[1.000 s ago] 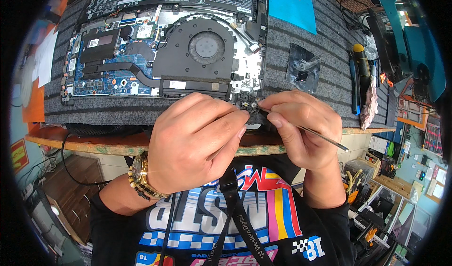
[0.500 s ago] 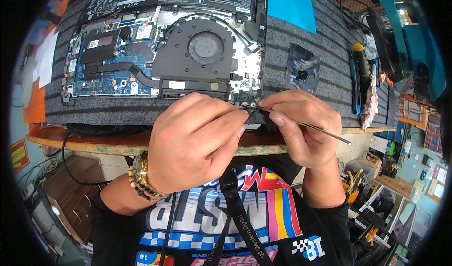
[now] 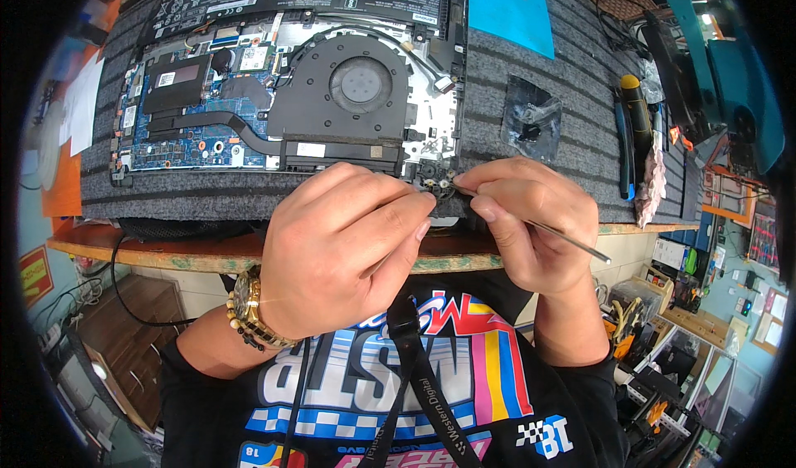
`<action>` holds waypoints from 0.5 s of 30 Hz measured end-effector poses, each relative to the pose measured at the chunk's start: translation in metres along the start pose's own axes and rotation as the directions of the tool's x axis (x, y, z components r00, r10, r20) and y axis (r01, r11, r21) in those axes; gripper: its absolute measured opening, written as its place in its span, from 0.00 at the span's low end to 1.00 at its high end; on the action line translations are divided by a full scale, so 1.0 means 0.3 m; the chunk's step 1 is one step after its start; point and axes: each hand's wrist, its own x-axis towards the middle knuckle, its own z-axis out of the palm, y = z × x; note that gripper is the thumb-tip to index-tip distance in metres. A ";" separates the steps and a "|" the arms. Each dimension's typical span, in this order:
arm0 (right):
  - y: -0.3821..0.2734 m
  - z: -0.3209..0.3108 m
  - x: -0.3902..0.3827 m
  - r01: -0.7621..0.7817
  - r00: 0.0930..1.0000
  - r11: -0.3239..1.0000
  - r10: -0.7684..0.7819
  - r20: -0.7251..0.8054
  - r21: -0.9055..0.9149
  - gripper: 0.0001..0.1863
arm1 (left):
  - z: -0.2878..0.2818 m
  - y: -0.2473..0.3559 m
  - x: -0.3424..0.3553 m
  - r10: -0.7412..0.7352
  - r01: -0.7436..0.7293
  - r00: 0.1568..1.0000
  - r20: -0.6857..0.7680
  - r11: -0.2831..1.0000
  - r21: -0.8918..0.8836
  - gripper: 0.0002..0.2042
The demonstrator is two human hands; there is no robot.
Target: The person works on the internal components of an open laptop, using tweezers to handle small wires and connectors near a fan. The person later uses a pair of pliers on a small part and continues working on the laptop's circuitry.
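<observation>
An opened laptop (image 3: 336, 124) lies on the grey striped mat, showing its battery, blue circuit board and black fan. At its lower right corner sits a small dark part (image 3: 439, 178) with tiny metal bits on it. My left hand (image 3: 344, 248) is closed at that part, thumb and fingertips pinched; what they grip is hidden. My right hand (image 3: 539, 227) holds a slender metal tool (image 3: 580, 244) between thumb and fingers, its tip at the same corner and its back end angled down to the right.
A blue pad (image 3: 510, 8) lies behind the laptop, a shiny small bag (image 3: 531, 116) to its right. Farther right are a yellow-and-black tool (image 3: 637, 111), a blue-and-black tool (image 3: 623, 161) and crumpled pink material (image 3: 651, 194). The wooden bench edge (image 3: 182, 261) runs below the mat.
The back end of the metal tool in my right hand has swung slightly up and then down again. My left hand stays at the laptop's corner, almost still.
</observation>
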 end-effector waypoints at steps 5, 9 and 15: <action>-0.001 0.008 -0.006 -0.040 0.998 0.999 0.041 -0.038 0.026 0.07 | 0.001 0.000 0.000 0.002 -0.002 1.000 0.001 1.000 -0.005 0.10; -0.004 0.009 -0.012 -0.077 0.996 0.995 0.080 -0.042 0.068 0.06 | 0.002 -0.001 -0.001 0.002 -0.002 1.000 0.002 1.000 -0.004 0.10; -0.006 0.007 -0.009 -0.052 0.998 0.998 0.053 -0.032 0.045 0.06 | -0.002 0.003 0.000 0.004 -0.004 1.000 0.004 1.000 0.004 0.10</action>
